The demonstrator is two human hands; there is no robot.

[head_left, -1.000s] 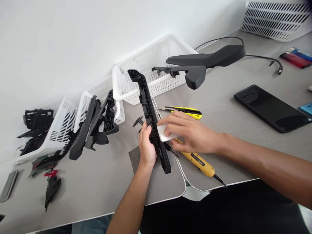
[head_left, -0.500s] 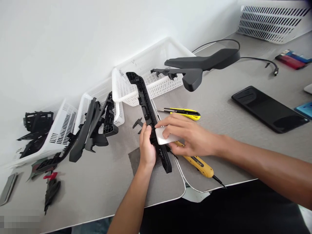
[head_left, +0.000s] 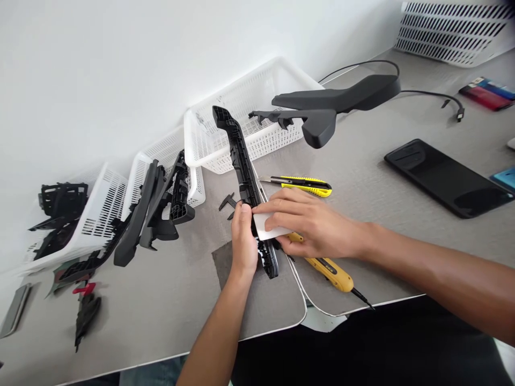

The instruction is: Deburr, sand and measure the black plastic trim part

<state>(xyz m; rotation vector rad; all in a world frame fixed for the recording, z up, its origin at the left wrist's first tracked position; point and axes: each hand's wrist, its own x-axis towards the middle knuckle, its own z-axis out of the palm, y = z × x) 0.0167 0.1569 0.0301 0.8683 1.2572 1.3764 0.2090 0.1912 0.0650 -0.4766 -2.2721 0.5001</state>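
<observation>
My left hand (head_left: 243,241) is closed around a long black plastic trim piece (head_left: 241,158), its ribbed inner side turned up and its far end raised near a basket. Between the fingers and thumb of my right hand (head_left: 306,221) sits a flat white block (head_left: 266,225), its edge against the trim piece beside my left thumb. A yellow utility knife (head_left: 308,185) with its blade out lies just beyond my right hand. Partly under that hand is a yellow corded tool (head_left: 332,274). Small black calipers (head_left: 227,202) lie left of the trim piece.
White baskets (head_left: 203,160) stand along the wall, several holding black plastic parts (head_left: 137,214). Two dark grey trim pieces (head_left: 341,99) jut from the middle basket. A black phone (head_left: 446,177) lies at right, with a cable (head_left: 434,92) behind it. The table's front edge is close.
The trim piece has tilted in my left hand, its ribbed side showing at a different angle and its near end shifted slightly left. Both hands keep their hold.
</observation>
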